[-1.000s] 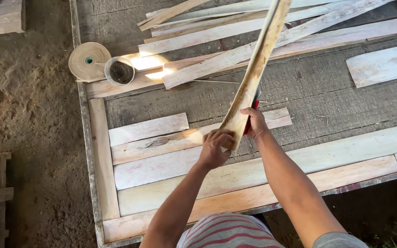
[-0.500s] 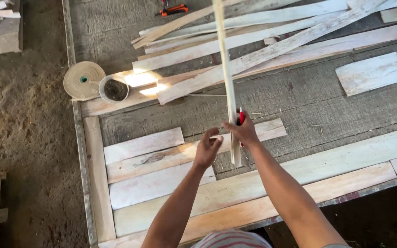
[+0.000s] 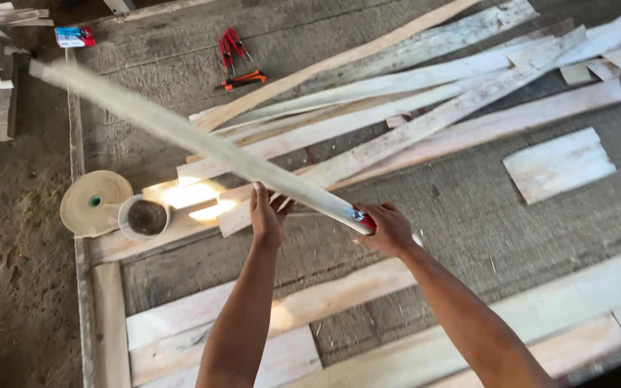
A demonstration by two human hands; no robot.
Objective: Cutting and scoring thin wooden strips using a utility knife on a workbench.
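Holding a long strip slantwise over the boards

Both hands grip one long pale wooden strip above the surface. Its long axis runs diagonally: the near end sits at the right hand, the far end points up toward the far left corner, blurred there. The right hand's fingers are clenched around the near end together with a small red-handled tool. The left hand grasps the strip a little farther along, fingers curled over its edge.

Under the strip lies a loose pile of long boards, slanting toward the far right. A roll of tan tape and a small round tin sit by the left edge. Red pliers and an orange cutter lie near the far edge. A small red-and-blue packet rests at the far left corner.
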